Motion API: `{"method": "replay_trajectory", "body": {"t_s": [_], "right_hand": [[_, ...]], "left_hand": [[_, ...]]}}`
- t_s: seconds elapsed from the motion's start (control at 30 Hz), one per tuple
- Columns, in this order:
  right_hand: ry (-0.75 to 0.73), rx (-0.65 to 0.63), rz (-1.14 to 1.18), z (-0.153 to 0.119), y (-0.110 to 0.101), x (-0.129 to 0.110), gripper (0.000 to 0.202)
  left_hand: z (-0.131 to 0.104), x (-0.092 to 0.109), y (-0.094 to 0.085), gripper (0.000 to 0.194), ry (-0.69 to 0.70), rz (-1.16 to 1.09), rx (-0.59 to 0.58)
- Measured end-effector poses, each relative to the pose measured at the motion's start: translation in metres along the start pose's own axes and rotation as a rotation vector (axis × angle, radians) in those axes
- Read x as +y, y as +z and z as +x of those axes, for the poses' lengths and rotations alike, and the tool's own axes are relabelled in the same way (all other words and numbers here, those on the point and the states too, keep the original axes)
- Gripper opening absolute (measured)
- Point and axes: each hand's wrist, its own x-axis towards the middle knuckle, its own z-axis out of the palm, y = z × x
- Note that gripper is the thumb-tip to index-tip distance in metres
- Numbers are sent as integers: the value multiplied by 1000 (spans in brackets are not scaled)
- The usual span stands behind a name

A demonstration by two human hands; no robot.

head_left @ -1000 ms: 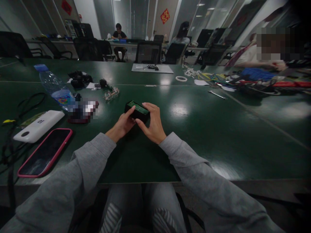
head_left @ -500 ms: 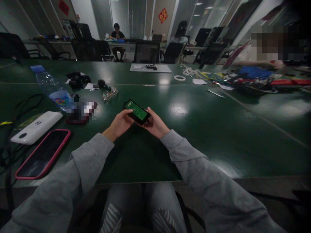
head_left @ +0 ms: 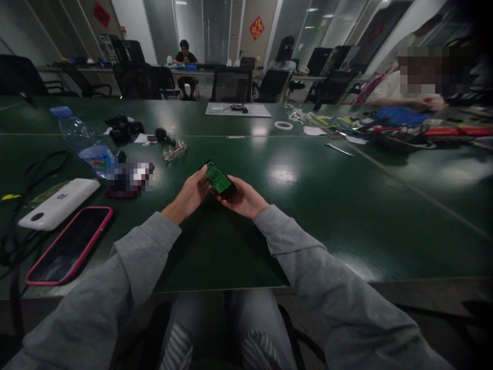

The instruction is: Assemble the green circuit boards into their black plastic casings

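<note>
Between my hands, above the dark green table [head_left: 331, 221], is a small black device [head_left: 217, 180] with a green face carrying small light marks. My left hand [head_left: 192, 194] grips its left end, the thumb lying on the top left corner. Around the right end my right hand [head_left: 245, 198] is closed, with fingers curled beneath the lower edge. The device is tilted, its right end lower in the view. What the fingers do on its underside is hidden.
At left lie a pink-framed phone [head_left: 69, 246], a white power bank [head_left: 59, 204], a leaning water bottle [head_left: 87, 146] and glasses [head_left: 174, 151]. A wrench [head_left: 339, 149], a white ring [head_left: 283, 125] and tangled cables [head_left: 404, 128] are at right, near a person [head_left: 408, 97].
The device has turned more steeply between my hands. My left thumb has moved up to its top left corner, and my right thumb has come down from the upper edge.
</note>
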Motion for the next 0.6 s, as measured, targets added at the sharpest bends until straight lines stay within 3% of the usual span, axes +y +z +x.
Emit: {"method": "replay_trajectory", "body": {"t_s": [0.07,0.17,0.23,0.33,0.5,0.6], "right_hand": [[-162,127,-150,3,4,4,49],[-473,300,-566,5,12,16,59],[-596,305,-868,5,18,25,65],[-658,244,-1162,0,29,32,72],[-813,394,-1228,-14,42,20,78],[-837,261,-1287,-17,45,13,78]], "left_hand": [[4,-2,-2,49,-62,-59,6],[10,-9,-1,70,-137,-110,-5],[13,-15,2,78,-146,-129,4],[16,-20,3,80,-135,-126,21],[16,-22,-2,71,-126,-96,-14],[16,-26,-6,68,-91,-84,-25]]}}
